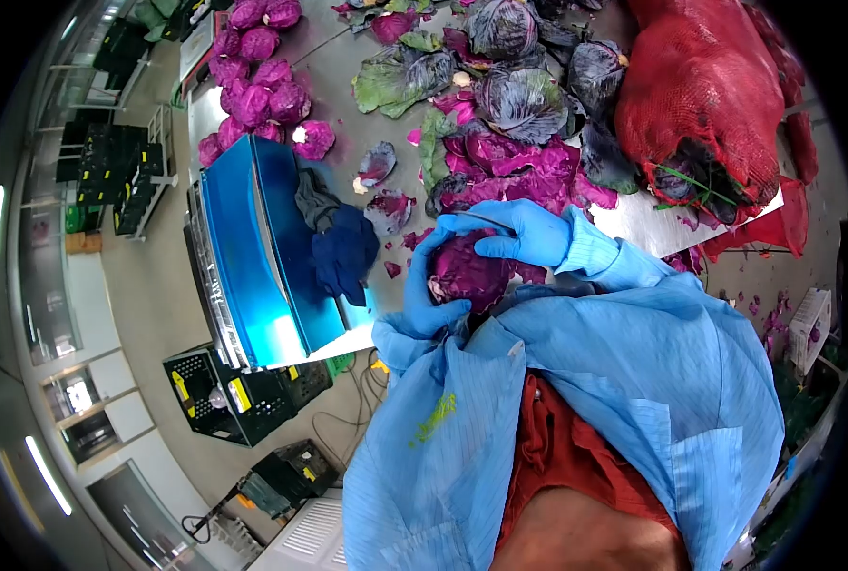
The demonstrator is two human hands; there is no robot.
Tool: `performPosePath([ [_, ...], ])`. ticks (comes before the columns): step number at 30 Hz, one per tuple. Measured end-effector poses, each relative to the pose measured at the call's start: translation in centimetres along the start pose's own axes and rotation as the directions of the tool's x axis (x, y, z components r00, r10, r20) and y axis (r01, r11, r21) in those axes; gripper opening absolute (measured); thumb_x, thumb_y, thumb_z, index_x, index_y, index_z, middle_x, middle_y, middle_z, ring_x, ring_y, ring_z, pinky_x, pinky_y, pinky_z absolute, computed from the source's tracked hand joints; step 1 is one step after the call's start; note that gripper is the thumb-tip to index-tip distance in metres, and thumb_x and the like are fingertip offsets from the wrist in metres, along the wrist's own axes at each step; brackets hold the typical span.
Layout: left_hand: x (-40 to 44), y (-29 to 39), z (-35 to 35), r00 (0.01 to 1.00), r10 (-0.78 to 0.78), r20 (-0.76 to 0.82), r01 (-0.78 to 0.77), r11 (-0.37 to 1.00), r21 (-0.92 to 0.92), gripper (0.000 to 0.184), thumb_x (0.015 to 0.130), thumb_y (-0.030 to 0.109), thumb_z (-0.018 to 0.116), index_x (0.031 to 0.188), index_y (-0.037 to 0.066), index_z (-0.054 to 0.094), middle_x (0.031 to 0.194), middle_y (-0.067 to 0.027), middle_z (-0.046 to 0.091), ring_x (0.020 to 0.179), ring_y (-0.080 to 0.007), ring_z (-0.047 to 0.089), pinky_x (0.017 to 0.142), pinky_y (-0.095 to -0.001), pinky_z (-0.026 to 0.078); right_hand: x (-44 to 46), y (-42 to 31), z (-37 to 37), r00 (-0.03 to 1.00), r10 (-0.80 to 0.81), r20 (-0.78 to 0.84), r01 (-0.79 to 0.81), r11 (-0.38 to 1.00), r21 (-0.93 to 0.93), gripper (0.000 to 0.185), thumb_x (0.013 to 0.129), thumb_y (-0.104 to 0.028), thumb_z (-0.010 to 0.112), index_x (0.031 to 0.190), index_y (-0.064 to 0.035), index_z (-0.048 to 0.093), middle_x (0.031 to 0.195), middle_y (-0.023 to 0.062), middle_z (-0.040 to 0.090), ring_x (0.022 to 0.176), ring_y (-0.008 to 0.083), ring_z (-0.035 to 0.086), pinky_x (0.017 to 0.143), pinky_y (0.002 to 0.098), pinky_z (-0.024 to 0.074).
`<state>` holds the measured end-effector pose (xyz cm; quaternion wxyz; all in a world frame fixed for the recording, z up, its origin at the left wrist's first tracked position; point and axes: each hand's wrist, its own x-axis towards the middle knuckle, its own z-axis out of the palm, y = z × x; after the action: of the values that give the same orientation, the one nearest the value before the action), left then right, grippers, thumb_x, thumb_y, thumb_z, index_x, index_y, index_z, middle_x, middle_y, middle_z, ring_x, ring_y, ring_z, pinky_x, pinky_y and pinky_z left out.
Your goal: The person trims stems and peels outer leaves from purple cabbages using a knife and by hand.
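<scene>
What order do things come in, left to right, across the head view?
Stacked dark crates → blue case → dark blue cloth → left hand → right hand → red mesh sack → white crate. Held cabbage omitted: overlaps both hands.

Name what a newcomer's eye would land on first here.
Probably the bulging red mesh sack at the far right of the table, then the bright purple cabbages heaped at its far left. Nearer, the blue-gloved left hand and right hand stand out around one purple head.
</scene>
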<state>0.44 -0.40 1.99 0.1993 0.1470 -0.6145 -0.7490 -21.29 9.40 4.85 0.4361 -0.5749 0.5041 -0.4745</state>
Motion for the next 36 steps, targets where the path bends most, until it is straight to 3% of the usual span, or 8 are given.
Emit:
performPosePath([
  [4,-0.3,0.0,-0.1,0.996,-0.047,0.079,0.040,0.996,0.078,0.100,0.056,0.020,0.080,0.140,-0.002,0.029,0.138,-0.0163,0.039,0.130,-0.0274,0.038,0.111,-0.0388,0.028,-0.4,0.0,0.1,0.997,0.027,0.071,-0.039,0.986,0.161,0.037,0.085,-0.005,0.064,0.122,-0.0054,0.059,0.116,0.0118,0.060,0.108,0.0220,0.058,0.096,0.0344,0.0436],
  [11,-0.4,-0.2,0.8,0.993,-0.091,0.073,0.089,0.996,0.021,0.093,0.056,0.017,0.078,0.136,-0.001,0.035,0.135,-0.0136,0.043,0.127,-0.0254,0.042,0.109,-0.0380,0.031,-1.7,-0.4,0.9,0.987,0.155,-0.028,-0.144,0.959,0.243,0.021,0.085,0.002,0.059,0.105,-0.0016,0.064,0.103,0.0097,0.063,0.099,0.0207,0.061,0.089,0.0327,0.0480],
  [14,-0.3,-0.6,0.6,0.987,-0.114,0.110,0.114,0.993,0.008,0.088,0.055,0.016,0.078,0.133,0.000,0.040,0.133,-0.0133,0.044,0.126,-0.0255,0.042,0.109,-0.0378,0.030,-2.2,-1.0,0.5,0.995,0.096,0.007,-0.096,0.994,-0.044,0.020,0.086,0.004,0.056,0.104,-0.0001,0.061,0.100,0.0109,0.064,0.094,0.0205,0.063,0.084,0.0324,0.0499],
  [19,0.2,-0.1,0.6,0.985,-0.071,0.158,0.049,0.989,0.139,0.083,0.053,0.016,0.077,0.129,0.003,0.046,0.131,-0.0150,0.044,0.127,-0.0281,0.041,0.109,-0.0388,0.028,-3.5,-0.1,0.7,0.995,0.062,-0.077,-0.048,0.985,0.167,0.020,0.084,0.002,0.058,0.103,-0.0001,0.062,0.096,0.0144,0.065,0.090,0.0247,0.065,0.080,0.0331,0.0521],
  [26,0.8,1.3,1.2,0.975,-0.039,0.219,-0.017,0.968,0.249,0.083,0.049,0.016,0.077,0.126,0.005,0.050,0.132,-0.0161,0.043,0.128,-0.0303,0.040,0.110,-0.0402,0.026,-5.2,-1.2,-0.1,0.998,0.064,-0.002,-0.063,0.992,0.111,0.013,0.090,-0.009,0.059,0.095,0.0020,0.053,0.096,0.0129,0.061,0.097,0.0238,0.065,0.081,0.0318,0.0510],
  [32,0.9,2.6,2.1,0.980,-0.001,0.200,-0.061,0.951,0.302,0.082,0.049,0.013,0.076,0.126,0.005,0.050,0.131,-0.0161,0.043,0.127,-0.0303,0.041,0.110,-0.0402,0.027,-5.5,-1.7,-0.2,0.985,-0.171,-0.039,0.166,0.981,-0.103,0.019,0.087,-0.003,0.058,0.106,0.0000,0.061,0.091,0.0104,0.063,0.085,0.0208,0.064,0.074,0.0314,0.0521],
  [35,0.4,1.4,1.4,0.986,0.049,0.157,-0.095,0.948,0.302,0.081,0.051,0.013,0.077,0.126,0.004,0.048,0.130,-0.0155,0.045,0.124,-0.0298,0.043,0.108,-0.0397,0.029,-5.8,-2.1,-0.8,0.983,-0.072,-0.166,0.095,0.987,0.133,0.018,0.086,0.000,0.056,0.104,0.0012,0.061,0.085,0.0073,0.060,0.076,0.0141,0.061,0.066,0.0283,0.0499],
  [36,0.2,0.9,0.9,0.989,0.067,0.131,-0.104,0.948,0.301,0.081,0.051,0.013,0.077,0.127,0.003,0.048,0.129,-0.0152,0.045,0.123,-0.0295,0.044,0.107,-0.0395,0.030,-6.9,-3.5,-1.9,0.970,0.148,-0.194,-0.061,0.917,0.395,0.017,0.084,0.003,0.056,0.101,0.0024,0.060,0.082,0.0061,0.059,0.066,0.0084,0.055,0.057,0.0240,0.0453],
])
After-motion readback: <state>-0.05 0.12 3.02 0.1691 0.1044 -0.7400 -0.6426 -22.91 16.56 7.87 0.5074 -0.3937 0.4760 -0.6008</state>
